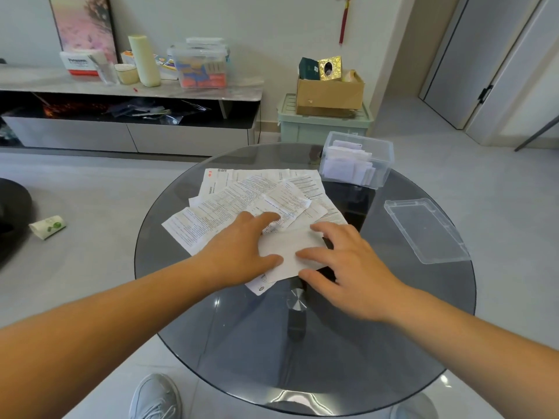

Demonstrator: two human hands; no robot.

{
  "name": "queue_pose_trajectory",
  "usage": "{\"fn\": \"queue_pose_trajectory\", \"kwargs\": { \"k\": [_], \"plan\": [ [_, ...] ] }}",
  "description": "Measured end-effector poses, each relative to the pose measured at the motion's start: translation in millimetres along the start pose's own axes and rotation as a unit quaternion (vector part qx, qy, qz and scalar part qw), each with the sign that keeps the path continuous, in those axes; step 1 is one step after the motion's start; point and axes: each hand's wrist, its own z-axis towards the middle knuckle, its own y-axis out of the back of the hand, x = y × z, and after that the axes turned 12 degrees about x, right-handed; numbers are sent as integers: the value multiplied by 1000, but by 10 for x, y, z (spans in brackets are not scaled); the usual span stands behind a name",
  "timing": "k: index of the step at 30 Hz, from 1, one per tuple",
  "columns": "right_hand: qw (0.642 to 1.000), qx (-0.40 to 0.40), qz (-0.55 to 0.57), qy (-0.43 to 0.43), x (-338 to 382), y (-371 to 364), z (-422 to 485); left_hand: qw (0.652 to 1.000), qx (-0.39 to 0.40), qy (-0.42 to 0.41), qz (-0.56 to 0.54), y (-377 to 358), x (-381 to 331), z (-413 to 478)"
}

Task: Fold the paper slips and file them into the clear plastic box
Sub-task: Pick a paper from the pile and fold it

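Partly under left hand (242, 252), right hand (351, 267): slip (292, 244)

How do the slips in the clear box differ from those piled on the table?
The boxed slips are folded small and stand on edge in the clear plastic box; the pile lies flat, unfolded and overlapping on the table. The boxed slips show mostly blank white; the pile shows printed text. The left hand and right hand press on the pile; nothing touches the boxed slips. Both are white paper.
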Motion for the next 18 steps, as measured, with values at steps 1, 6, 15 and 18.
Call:
{"fn": "queue_pose_trajectory", "kwargs": {
  "k": [1, 6, 15, 18],
  "plan": [
    [1000, 11, -10, 10, 3, -5, -14, 1000, 11, -4, 12, 5, 1, 10],
    [993, 75, -81, 34, -31, 11, -75, 997, 48, -12, 66, 20, -27, 29],
    [996, 82, -14, 19, -161, 76, -166, 993, 59, 15, 105, 145, -134, 118],
    [997, 80, 7, 17, -139, 100, -157, 995, 49, 16, 85, 213, -226, 210]
  ]
}}
